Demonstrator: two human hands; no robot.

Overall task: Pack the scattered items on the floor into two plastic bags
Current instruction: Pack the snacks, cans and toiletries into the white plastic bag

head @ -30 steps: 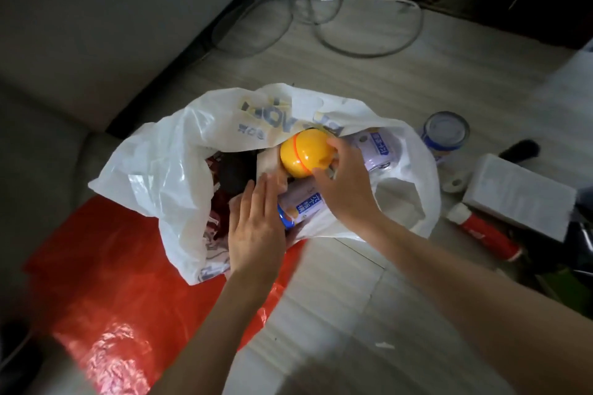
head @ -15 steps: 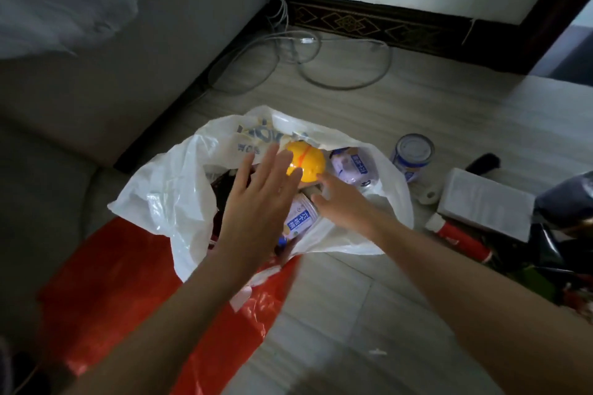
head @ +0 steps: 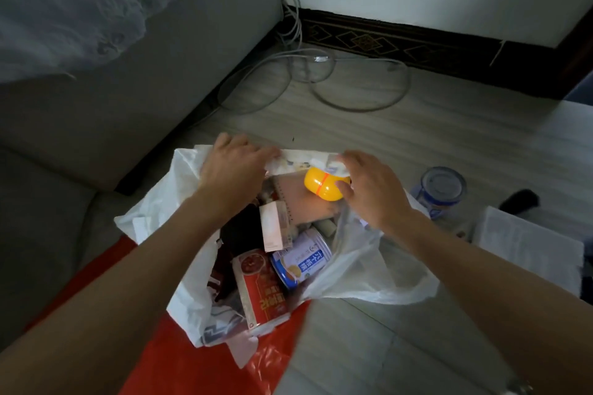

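Both hands moved off the things and up to the far rim of the thin white plastic bag (head: 369, 269). Left hand (head: 234, 167) on the rim now, fingers together, pinching the plastic. Right hand (head: 369, 186) on the rim too, just beside the round yellow plastic ball with the orange band (head: 322, 184), fingers curled on the plastic. A second ago holding that ball; now let go, ball inside the bag, near the top.

Also inside: a blue and white tin can (head: 301, 261), a red flat packet (head: 260, 292), a small pink box (head: 276, 229).

White bag on top of the shiny red plastic bag (head: 179, 369), flat on the grey wooden floor (head: 449, 125).

Probably opening or lifting the white bag next. Looks quite full.

Not packed yet, out on the floor to the right: another blue tin can with a clear lid (head: 441, 191), a white flat box (head: 526, 247).
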